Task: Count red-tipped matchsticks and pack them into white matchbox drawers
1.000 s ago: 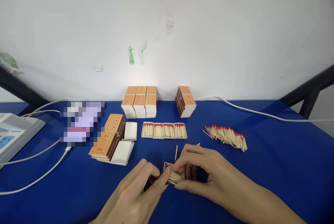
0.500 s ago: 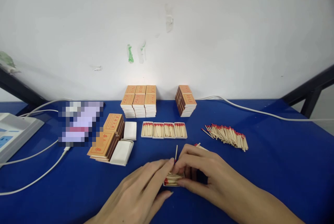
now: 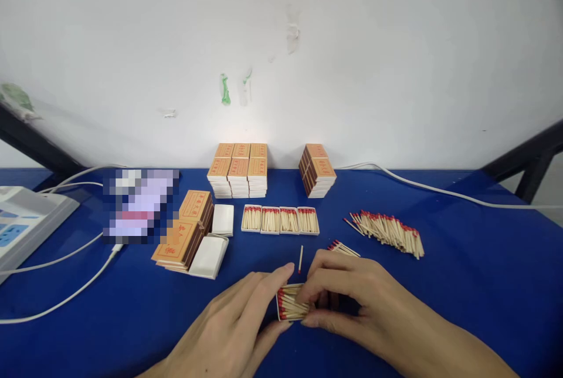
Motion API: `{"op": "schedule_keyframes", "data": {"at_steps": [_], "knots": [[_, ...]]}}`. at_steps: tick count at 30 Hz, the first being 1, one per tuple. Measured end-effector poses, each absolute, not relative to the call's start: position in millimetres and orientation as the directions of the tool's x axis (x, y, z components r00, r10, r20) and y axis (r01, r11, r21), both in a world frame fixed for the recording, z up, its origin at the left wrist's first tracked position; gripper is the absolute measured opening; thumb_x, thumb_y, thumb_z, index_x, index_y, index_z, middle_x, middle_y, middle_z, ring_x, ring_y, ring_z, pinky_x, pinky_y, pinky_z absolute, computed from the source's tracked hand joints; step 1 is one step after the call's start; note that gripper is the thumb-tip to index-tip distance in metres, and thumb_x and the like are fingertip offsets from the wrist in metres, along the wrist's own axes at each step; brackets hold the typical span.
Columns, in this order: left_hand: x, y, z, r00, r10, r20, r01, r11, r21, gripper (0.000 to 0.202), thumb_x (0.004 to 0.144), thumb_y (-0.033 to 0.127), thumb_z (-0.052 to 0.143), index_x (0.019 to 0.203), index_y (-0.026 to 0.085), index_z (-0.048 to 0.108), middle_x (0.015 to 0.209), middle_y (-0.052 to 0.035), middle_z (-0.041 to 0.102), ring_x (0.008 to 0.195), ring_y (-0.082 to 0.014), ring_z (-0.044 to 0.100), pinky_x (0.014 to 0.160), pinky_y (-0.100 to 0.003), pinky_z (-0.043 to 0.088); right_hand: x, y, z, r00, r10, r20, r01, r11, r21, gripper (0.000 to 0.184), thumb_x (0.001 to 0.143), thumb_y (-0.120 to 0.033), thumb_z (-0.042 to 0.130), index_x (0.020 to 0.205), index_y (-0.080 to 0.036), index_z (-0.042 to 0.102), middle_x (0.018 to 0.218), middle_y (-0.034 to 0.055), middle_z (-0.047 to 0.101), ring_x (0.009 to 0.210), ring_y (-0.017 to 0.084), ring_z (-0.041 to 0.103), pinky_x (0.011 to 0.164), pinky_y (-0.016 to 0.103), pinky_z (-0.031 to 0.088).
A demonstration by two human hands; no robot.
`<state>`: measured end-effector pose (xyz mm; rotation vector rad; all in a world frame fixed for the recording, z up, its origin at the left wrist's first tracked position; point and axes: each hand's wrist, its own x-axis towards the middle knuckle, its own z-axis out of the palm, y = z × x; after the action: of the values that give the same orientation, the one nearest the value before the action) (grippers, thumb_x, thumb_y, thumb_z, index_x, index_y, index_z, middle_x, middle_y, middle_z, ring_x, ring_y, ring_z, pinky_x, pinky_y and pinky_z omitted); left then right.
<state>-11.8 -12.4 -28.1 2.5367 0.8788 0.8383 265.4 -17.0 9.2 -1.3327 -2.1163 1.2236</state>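
Observation:
A small white matchbox tray [image 3: 278, 307] full of red-tipped matches [image 3: 292, 303] lies on the blue table between my hands. My left hand [image 3: 240, 313] grips the tray's left side, index finger at the far corner and thumb at the near one. My right hand [image 3: 347, 290] closes round the tray's right end, its fingertips curled over the matches and covering that end. One loose match [image 3: 301, 259] lies just beyond the tray. Beyond my right hand a few matches [image 3: 344, 248] lie loose, partly hidden by it.
Several filled trays [image 3: 280, 220] stand in a row, with a big match pile [image 3: 387, 231] to their right. Matchbox stacks stand at the back [image 3: 238, 169], back right [image 3: 317, 169] and left [image 3: 182, 231], beside white trays [image 3: 209, 256]. Cables [image 3: 88, 301] and a power strip [image 3: 26, 225] occupy the left.
My left fingers have drawn back from over the tray to its left side, so more matches show. My right fingertips have moved down onto the tray, apart from the loose match.

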Motion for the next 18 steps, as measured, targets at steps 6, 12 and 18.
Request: {"op": "schedule_keyframes", "data": {"at_steps": [6, 12, 18], "knots": [[-9.5, -11.7, -26.6, 0.631, 0.662, 0.406, 0.46, -0.739, 0.492, 0.046, 0.128, 0.041, 0.04, 0.169, 0.022, 0.047, 0.096, -0.0004, 0.073, 0.065, -0.0123, 0.068, 0.074, -0.021, 0.068, 272.4, -13.7, 7.3, -0.447, 0.875, -0.188, 0.533, 0.092, -0.841, 0.01, 0.111, -0.043, 0.078, 0.107, -0.034, 0.079, 0.107, -0.0054, 0.076, 0.1, 0.016, 0.069, 0.089, 0.03, 0.054], [-10.8, -11.2, -30.1, 0.626, 0.685, 0.372, 0.458, -0.709, 0.535, 0.049, 0.128, 0.047, 0.036, 0.169, 0.024, 0.046, 0.088, 0.0031, 0.065, 0.059, -0.0122, 0.062, 0.065, -0.02, 0.065, 268.3, -12.2, 12.9, -0.421, 0.893, -0.16, 0.515, 0.091, -0.852, 0.016, 0.115, -0.042, 0.072, 0.104, -0.033, 0.08, 0.104, -0.0047, 0.075, 0.091, 0.015, 0.068, 0.082, 0.029, 0.052], [-8.4, -9.8, -25.4, 0.638, 0.674, 0.373, 0.441, -0.717, 0.54, 0.043, 0.127, 0.043, 0.041, 0.164, 0.024, 0.049, 0.081, 0.006, 0.054, 0.058, -0.0131, 0.059, 0.059, -0.02, 0.06, 263.7, -14.3, 10.7, -0.407, 0.892, -0.195, 0.561, 0.076, -0.824, 0.014, 0.113, -0.04, 0.074, 0.102, -0.034, 0.081, 0.103, -0.0038, 0.074, 0.092, 0.016, 0.065, 0.081, 0.03, 0.05]]}}
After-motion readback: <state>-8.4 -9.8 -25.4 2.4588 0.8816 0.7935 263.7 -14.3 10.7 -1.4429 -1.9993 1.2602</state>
